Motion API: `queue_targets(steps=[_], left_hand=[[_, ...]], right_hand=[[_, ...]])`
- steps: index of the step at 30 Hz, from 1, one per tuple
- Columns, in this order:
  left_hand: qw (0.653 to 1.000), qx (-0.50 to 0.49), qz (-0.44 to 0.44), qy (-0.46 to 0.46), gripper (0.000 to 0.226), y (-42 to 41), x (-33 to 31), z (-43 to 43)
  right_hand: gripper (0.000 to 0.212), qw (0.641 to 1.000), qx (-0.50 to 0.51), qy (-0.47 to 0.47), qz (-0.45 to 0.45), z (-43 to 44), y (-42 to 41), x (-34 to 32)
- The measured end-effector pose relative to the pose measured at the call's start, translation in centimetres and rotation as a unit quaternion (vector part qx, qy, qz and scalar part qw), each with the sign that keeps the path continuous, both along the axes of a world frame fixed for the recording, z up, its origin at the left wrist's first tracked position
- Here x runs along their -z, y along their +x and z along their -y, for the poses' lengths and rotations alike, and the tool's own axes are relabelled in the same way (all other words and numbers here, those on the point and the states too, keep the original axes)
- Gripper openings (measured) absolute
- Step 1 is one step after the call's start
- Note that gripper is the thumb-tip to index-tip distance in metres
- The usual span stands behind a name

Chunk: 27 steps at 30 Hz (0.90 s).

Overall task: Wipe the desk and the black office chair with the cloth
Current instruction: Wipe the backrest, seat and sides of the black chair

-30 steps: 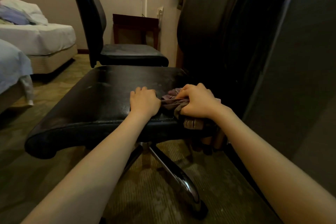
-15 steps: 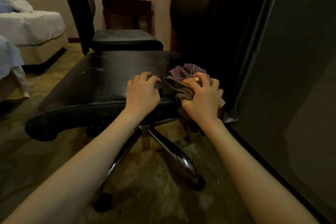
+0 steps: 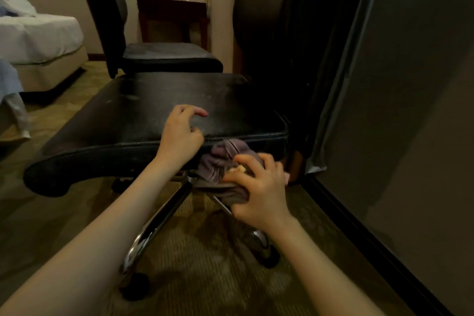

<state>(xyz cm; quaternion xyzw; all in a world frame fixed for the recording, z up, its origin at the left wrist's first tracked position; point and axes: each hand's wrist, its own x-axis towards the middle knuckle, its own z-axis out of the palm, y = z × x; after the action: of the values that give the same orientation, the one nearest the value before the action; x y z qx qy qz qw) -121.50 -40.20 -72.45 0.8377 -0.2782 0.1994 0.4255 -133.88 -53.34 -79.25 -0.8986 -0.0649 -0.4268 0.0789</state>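
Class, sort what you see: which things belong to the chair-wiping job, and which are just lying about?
In use: cloth, right hand gripping it, black office chair, left hand on its seat.
Lying about: second chair, bed, wooden table.
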Motion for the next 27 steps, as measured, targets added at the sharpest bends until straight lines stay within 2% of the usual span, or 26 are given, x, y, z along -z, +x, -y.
queue_targets(steps=[1, 3, 5, 6, 7, 8, 10, 11, 13, 15, 16, 17, 20, 23, 25, 27], left_hand=[[1.0, 0.004, -0.006, -0.006, 0.037, 0.0, -0.1, -0.3], [1.0, 0.008, -0.011, -0.012, 0.035, 0.0, 0.1, -1.2], [1.0, 0.023, 0.002, 0.008, 0.032, -0.2, 0.6, -2.0], [0.999, 0.031, 0.013, 0.026, 0.031, -0.3, 0.8, -2.1], [0.998, 0.037, 0.019, 0.041, 0.029, -0.3, 1.0, -2.2], [0.998, 0.037, 0.017, 0.051, 0.028, -0.2, 1.0, -2.0], [0.998, 0.028, 0.008, 0.064, 0.024, -0.1, 1.1, -1.7], [0.997, 0.017, 0.014, 0.07, 0.022, 0.0, 1.2, -1.4], [0.997, -0.001, 0.031, 0.073, 0.018, 0.1, 1.3, -1.1], [0.996, -0.012, 0.044, 0.074, 0.017, 0.0, 1.2, -0.9], [0.996, -0.017, 0.044, 0.079, 0.016, -0.1, 1.2, -0.7], [0.995, -0.016, 0.049, 0.085, 0.017, -0.4, 1.2, -0.6], [0.991, 0.01, 0.09, 0.098, 0.018, -1.2, 1.0, 0.8], [0.989, 0.067, 0.093, 0.097, 0.018, -1.8, 0.4, 3.4], [0.988, 0.126, -0.005, 0.086, 0.027, -2.1, -0.9, 5.9], [0.967, 0.197, -0.152, 0.05, 0.045, -1.9, -2.4, 8.8]], right_hand=[[0.035, 0.998, 0.012, 0.055, 0.007, 0.2, -0.5, 0.5], [0.037, 0.977, 0.074, 0.187, 0.078, 1.5, -0.5, 0.1], [0.039, 0.924, 0.158, 0.317, 0.142, 3.3, 0.1, -2.0], [0.038, 0.901, 0.189, 0.365, 0.142, 3.9, 0.4, -3.3], [0.04, 0.891, 0.206, 0.391, 0.108, 4.2, 0.8, -4.2], [0.044, 0.896, 0.229, 0.376, 0.056, 4.2, 1.2, -4.5], [0.053, 0.917, 0.274, 0.289, -0.044, 3.7, 1.7, -4.0], [0.056, 0.917, 0.271, 0.287, -0.062, 3.7, 1.7, -3.4], [0.054, 0.882, 0.253, 0.39, -0.081, 4.5, 1.2, -2.2], [0.049, 0.821, 0.245, 0.499, -0.13, 5.8, 0.0, -0.1], [0.047, 0.796, 0.254, 0.521, -0.176, 6.0, -0.7, 0.9], [0.044, 0.786, 0.262, 0.521, -0.207, 5.7, -1.5, 1.9], [0.037, 0.82, 0.254, 0.494, -0.136, 5.4, -2.3, 1.4], [0.045, 0.884, 0.198, 0.421, -0.048, 4.9, -1.7, -3.1], [0.053, 0.925, 0.175, 0.334, -0.033, 4.2, -0.9, -6.6], [0.059, 0.944, 0.17, 0.274, -0.067, 4.1, 0.5, -9.2]])
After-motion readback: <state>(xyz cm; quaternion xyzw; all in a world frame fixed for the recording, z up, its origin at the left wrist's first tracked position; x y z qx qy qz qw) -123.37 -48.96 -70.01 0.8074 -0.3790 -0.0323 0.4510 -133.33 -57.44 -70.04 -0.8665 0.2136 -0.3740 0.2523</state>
